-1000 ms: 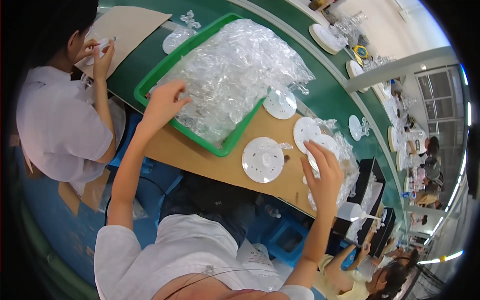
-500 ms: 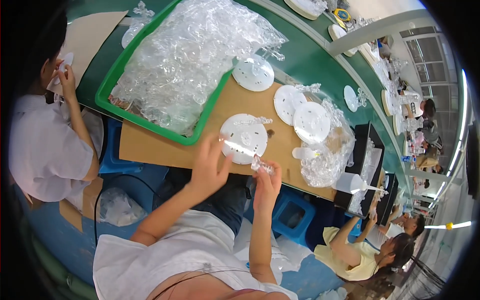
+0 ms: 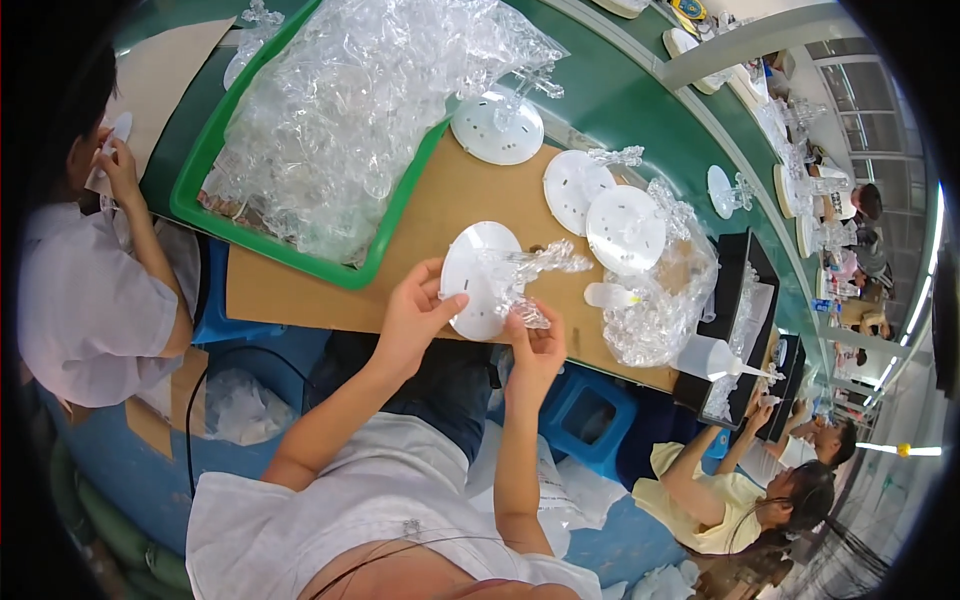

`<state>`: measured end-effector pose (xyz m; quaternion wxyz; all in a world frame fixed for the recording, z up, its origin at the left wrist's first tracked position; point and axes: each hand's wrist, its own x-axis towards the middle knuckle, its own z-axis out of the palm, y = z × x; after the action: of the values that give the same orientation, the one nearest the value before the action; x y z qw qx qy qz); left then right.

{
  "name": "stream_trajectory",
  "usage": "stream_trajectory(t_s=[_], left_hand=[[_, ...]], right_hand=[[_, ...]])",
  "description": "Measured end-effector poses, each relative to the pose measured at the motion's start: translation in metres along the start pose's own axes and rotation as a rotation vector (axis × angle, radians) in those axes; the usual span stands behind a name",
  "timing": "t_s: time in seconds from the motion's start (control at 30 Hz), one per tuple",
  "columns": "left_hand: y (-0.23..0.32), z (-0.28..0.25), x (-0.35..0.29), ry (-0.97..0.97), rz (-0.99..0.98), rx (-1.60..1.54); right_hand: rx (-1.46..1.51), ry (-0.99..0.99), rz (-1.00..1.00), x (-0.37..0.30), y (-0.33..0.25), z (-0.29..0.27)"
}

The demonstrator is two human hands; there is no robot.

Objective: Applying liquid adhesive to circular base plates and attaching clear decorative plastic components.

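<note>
My left hand point(image 3: 418, 305) grips the edge of a white round disc point(image 3: 468, 262), thumb on its face. The disc is tilted up off the cardboard, and a clear plastic ornament stem point(image 3: 540, 260) sticks out from it to the right. In the fingertips of my right hand point(image 3: 535, 345) is a small clear plastic piece point(image 3: 528, 312), close to the disc's lower right side. Whether that piece touches the disc I cannot tell.
A green tray point(image 3: 365, 262) heaped with bagged clear parts stands at left. More white discs point(image 3: 627, 230) lie to the right, near a plastic bag point(image 3: 645, 325), a small white bottle point(image 3: 610, 295), a squeeze bottle point(image 3: 705, 358) and a black bin point(image 3: 735, 262). Co-workers sit on both sides.
My left hand has closed on the disc's edge and tilted it up from the cardboard. My right hand still holds the clear piece, now beside the raised disc.
</note>
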<state>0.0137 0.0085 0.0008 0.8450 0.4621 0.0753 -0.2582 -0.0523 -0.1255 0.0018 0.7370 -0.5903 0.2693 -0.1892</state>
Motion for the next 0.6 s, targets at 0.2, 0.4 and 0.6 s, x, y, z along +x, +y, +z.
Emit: stream_trajectory(t_s=[0.2,0.4,0.6], left_hand=[[0.004,0.016,-0.025,-0.123,0.133,-0.078],[0.002,0.018,-0.04,-0.213,0.222,0.051],[0.018,0.017,-0.045,-0.205,0.197,0.298]], right_hand=[[-0.021,-0.076,0.052,-0.013,-0.04,0.01],[-0.059,-0.035,-0.043,-0.019,-0.051,0.016],[-0.105,-0.001,-0.125,-0.029,-0.051,0.023]])
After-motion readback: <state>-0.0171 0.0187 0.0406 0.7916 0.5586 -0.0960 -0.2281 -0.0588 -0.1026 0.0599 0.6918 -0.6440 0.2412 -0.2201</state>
